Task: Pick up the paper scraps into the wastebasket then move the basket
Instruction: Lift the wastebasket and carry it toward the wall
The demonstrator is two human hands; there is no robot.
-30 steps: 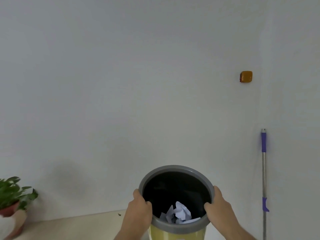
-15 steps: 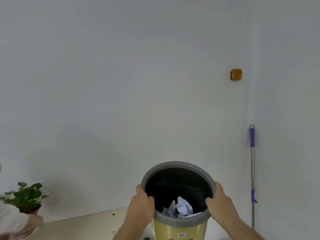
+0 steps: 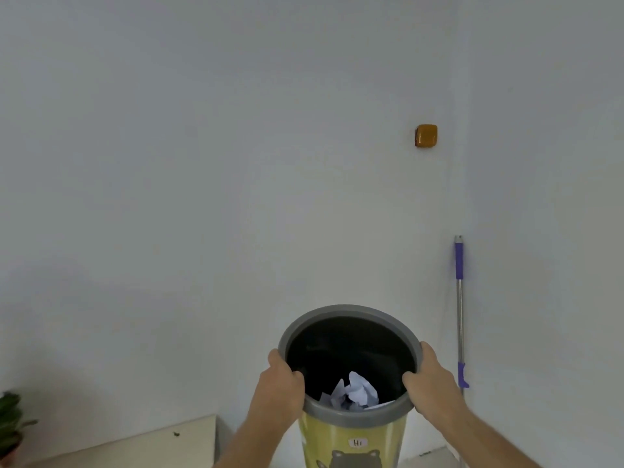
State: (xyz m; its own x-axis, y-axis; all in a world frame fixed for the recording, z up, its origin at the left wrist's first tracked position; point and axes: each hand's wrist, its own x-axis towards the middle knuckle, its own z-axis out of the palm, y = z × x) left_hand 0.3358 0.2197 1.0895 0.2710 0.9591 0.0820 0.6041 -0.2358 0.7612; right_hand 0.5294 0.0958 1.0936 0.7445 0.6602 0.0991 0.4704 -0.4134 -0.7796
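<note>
A yellow wastebasket (image 3: 351, 440) with a grey rim and a bear picture is held up in front of me, low and right of centre. Crumpled white paper scraps (image 3: 356, 393) lie at the bottom of its dark inside. My left hand (image 3: 280, 390) grips the rim on the left side, thumb inside. On the opposite side my right hand (image 3: 430, 383) grips the rim the same way. The basket's base is out of view.
A white wall fills most of the view, with a small orange fixture (image 3: 426, 135) on it. A mop handle (image 3: 459, 312) with purple grips leans in the corner at the right. A beige table edge (image 3: 169, 437) and a potted plant (image 3: 10, 423) sit at the lower left.
The view has swung right: the plant slid toward the left edge and the mop handle and orange fixture shifted left. The basket rides slightly higher, both hands still on its rim.
</note>
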